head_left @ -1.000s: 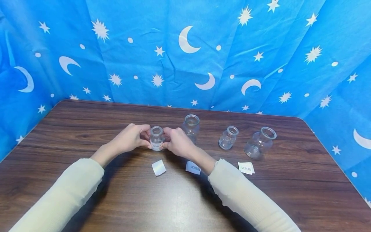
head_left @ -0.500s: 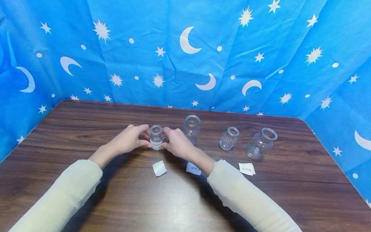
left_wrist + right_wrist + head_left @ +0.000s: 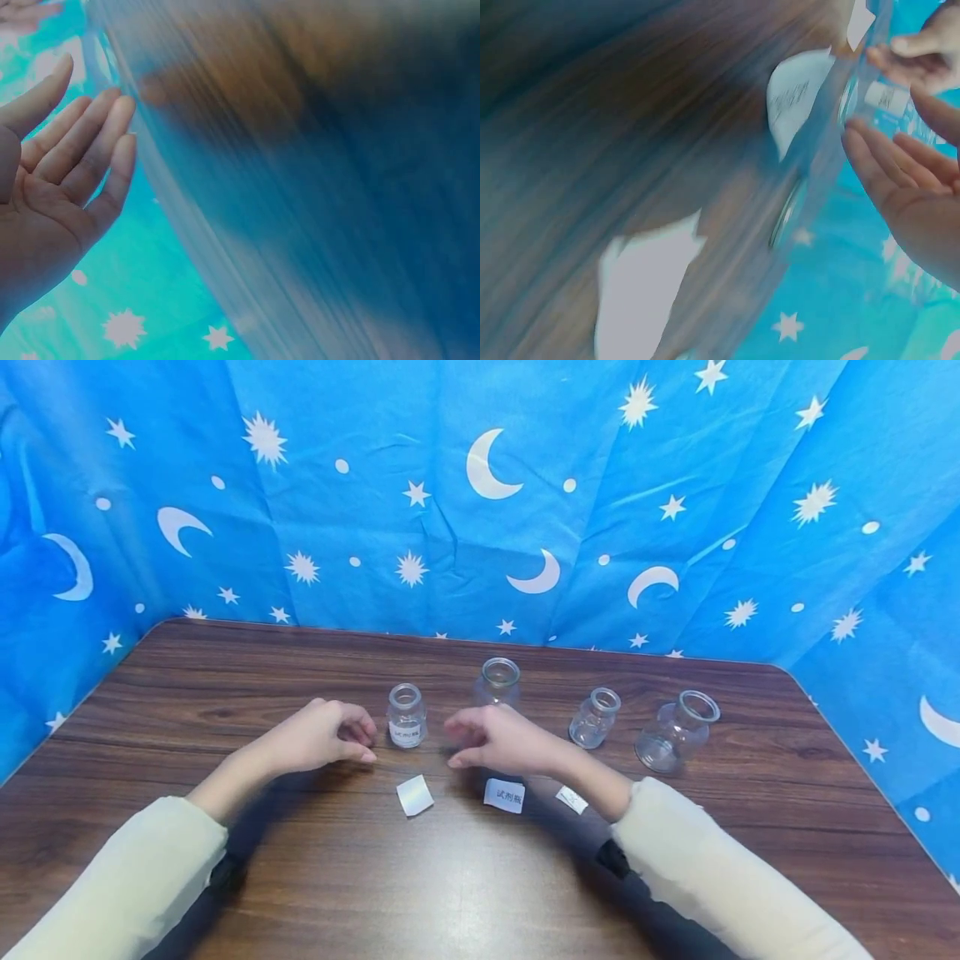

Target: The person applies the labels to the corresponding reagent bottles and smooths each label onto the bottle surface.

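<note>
1 small glass jar (image 3: 406,715), a white label (image 3: 406,734) on its lower front, stands upright on the tabletop (image 3: 337,877) between the person's hands and is touched by neither. To its left is the left grip (image 3: 324,737), thumb and fingers apart, with nothing between them; to its right the right grip (image 3: 504,740) is likewise parted and holds nothing. Right of the jar and slightly behind it, partly hidden, is a big jar (image 3: 500,680); farther right stand a plain jar (image 3: 592,723) and an end jar (image 3: 669,740). In front of the jar lies a blank slip (image 3: 415,796), with a printed slip (image 3: 505,796) to the right of that. The jar looks empty, so it should be light; being glass, it will be stiff, smooth enough to slide in dry fingers, and easily chipped. Best hold, I judge: thumb and fingers on opposite sides of the body, above the label, or at the neck below the thick rim. The label, probably thin and flexible, could wrinkle if rubbed.
</note>
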A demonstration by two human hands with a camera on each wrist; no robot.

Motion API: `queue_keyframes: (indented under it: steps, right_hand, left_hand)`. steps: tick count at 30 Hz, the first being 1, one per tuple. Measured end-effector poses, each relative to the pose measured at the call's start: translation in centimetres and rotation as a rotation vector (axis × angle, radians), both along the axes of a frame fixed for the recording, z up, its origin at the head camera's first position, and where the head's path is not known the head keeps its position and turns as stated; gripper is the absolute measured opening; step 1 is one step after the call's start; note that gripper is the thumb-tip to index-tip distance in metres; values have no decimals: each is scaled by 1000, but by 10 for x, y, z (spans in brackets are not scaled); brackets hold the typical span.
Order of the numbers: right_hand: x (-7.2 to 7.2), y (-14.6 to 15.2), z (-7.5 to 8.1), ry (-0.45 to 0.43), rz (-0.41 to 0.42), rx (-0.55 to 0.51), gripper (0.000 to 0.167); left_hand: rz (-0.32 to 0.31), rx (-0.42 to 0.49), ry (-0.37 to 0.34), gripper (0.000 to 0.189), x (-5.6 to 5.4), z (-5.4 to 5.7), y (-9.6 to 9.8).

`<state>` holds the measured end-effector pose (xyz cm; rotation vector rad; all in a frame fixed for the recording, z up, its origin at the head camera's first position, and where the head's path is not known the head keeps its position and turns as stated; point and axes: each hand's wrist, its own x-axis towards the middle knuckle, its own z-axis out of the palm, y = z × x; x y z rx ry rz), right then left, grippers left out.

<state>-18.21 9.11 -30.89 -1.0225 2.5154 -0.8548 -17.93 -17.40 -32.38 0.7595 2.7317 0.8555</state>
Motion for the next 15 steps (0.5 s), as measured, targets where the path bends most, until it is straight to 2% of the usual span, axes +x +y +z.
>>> queue_keyframes:
  steps: [4, 8, 11, 15]
  right_hand:
    - [8, 29, 1, -31, 69, 73, 36]
    - [15, 52, -6, -16, 64, 110, 27]
    - [18, 64, -11, -6, 31, 103, 26]
    - [20, 71, -18, -7, -2, 89, 26]
  left_hand:
    - [-89, 6, 23, 23, 15, 5, 13]
    - [-170, 9, 55, 26, 27, 10, 37]
    - [-215, 26, 33, 30, 32, 13, 58]
    - [-244, 37, 3, 36, 32, 11, 84]
